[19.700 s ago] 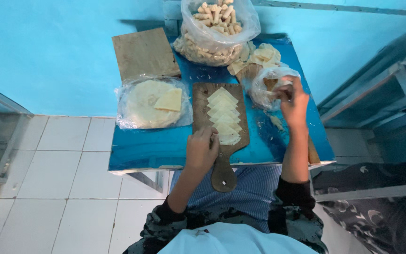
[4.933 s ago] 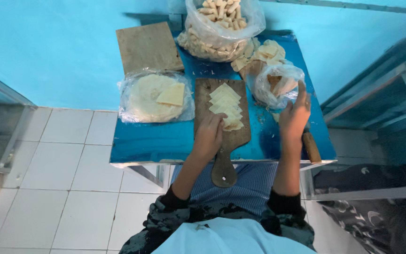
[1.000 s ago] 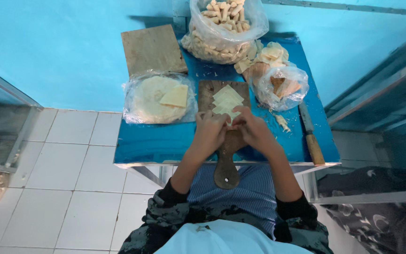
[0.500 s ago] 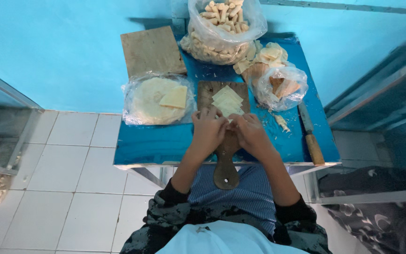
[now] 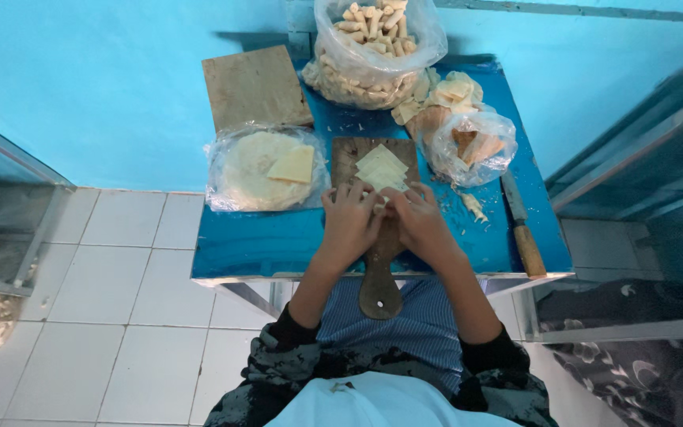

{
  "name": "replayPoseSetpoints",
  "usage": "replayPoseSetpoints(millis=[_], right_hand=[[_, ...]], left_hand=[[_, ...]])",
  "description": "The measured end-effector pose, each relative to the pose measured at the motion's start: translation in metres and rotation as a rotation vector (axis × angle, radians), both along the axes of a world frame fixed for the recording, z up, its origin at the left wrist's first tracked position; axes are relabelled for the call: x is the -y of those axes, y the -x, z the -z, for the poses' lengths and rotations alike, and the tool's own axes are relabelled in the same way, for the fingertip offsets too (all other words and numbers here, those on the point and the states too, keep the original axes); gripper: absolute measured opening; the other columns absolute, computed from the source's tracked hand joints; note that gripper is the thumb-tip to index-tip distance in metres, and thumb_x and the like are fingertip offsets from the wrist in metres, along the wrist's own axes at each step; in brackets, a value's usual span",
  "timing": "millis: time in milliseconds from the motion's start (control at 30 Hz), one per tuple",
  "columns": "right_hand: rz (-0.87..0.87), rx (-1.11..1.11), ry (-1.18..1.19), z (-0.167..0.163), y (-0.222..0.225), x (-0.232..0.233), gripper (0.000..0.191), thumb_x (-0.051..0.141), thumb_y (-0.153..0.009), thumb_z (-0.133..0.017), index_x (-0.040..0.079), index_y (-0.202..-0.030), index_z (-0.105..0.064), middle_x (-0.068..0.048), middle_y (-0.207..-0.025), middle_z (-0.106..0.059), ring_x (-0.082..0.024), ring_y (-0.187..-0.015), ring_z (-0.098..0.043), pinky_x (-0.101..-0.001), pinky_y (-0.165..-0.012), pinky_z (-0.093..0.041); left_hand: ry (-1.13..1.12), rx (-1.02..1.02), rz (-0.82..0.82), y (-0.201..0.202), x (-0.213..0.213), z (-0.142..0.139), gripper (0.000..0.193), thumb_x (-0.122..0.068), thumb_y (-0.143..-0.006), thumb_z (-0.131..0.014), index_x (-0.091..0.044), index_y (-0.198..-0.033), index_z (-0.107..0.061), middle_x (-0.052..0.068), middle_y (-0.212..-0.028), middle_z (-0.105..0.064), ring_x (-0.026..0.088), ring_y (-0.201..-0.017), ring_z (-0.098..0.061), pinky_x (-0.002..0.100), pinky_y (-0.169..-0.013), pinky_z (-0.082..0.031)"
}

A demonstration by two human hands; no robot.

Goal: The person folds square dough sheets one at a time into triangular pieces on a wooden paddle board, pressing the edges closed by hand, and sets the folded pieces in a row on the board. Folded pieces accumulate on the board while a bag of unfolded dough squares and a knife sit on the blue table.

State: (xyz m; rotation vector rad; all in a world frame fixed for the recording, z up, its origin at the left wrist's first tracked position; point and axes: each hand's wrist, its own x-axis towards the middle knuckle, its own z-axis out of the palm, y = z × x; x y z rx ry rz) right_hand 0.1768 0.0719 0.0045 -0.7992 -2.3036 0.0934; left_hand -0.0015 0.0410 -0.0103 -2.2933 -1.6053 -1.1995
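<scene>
On the blue-topped counter, furthest left, lies a clear plastic bag of round pale dough sheets with a square cut piece on top, and behind it a bare square brown board. In the middle sits the brown wooden paddle-shaped cutting board, its handle hanging over the near edge, with a small stack of pale square dough wrappers at its far end. The left hand and right hand meet over the board just in front of that stack, fingers curled together around a small pale piece of wrapper; how firmly each grips cannot be told. Behind stands a big clear bag of rolled pale sticks, to the right a smaller bag of folded wrappers, then a wooden-handled knife near the counter's right edge. The thin piece could tear if pinched hard, and the overhanging board might tip under downward pressure.
</scene>
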Motion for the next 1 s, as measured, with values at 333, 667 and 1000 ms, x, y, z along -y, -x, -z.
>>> replayPoseSetpoints(millis=[333,667,1000], right_hand=[[0.081,-0.096,-0.103,0.030,-0.001,0.016,0.037,-0.005,-0.088,-0.065,0.005,-0.123,-0.057,-0.012,-0.120,-0.070,-0.030,-0.113,-0.068,-0.0567,-0.118,-0.038],[0.200,0.207,-0.184,0.026,0.002,-0.006,0.058,0.002,-0.087,-0.060,0.004,-0.143,-0.049,-0.011,-0.128,-0.068,-0.029,-0.127,-0.061,-0.0704,-0.117,-0.022],[0.223,-0.128,-0.255,0.023,0.000,-0.027,0.041,0.008,-0.094,-0.072,0.018,-0.129,-0.054,-0.012,-0.128,-0.072,-0.026,-0.125,-0.065,-0.0560,-0.117,-0.033]], left_hand=[[0.000,-0.052,-0.046,-0.004,-0.004,0.003,0.006,-0.017,-0.086,-0.069,-0.015,-0.088,-0.074,0.004,-0.108,-0.061,0.030,-0.108,-0.055,0.058,-0.097,-0.034],[-0.041,0.013,-0.145,-0.004,-0.010,0.010,0.024,-0.016,-0.092,-0.067,-0.012,-0.115,-0.071,0.007,-0.113,-0.060,0.029,-0.111,-0.055,0.052,-0.096,-0.035],[-0.072,0.149,-0.134,-0.004,-0.008,0.001,0.042,-0.027,-0.089,-0.074,-0.015,-0.127,-0.065,0.009,-0.119,-0.060,0.030,-0.113,-0.056,0.051,-0.095,-0.035]])
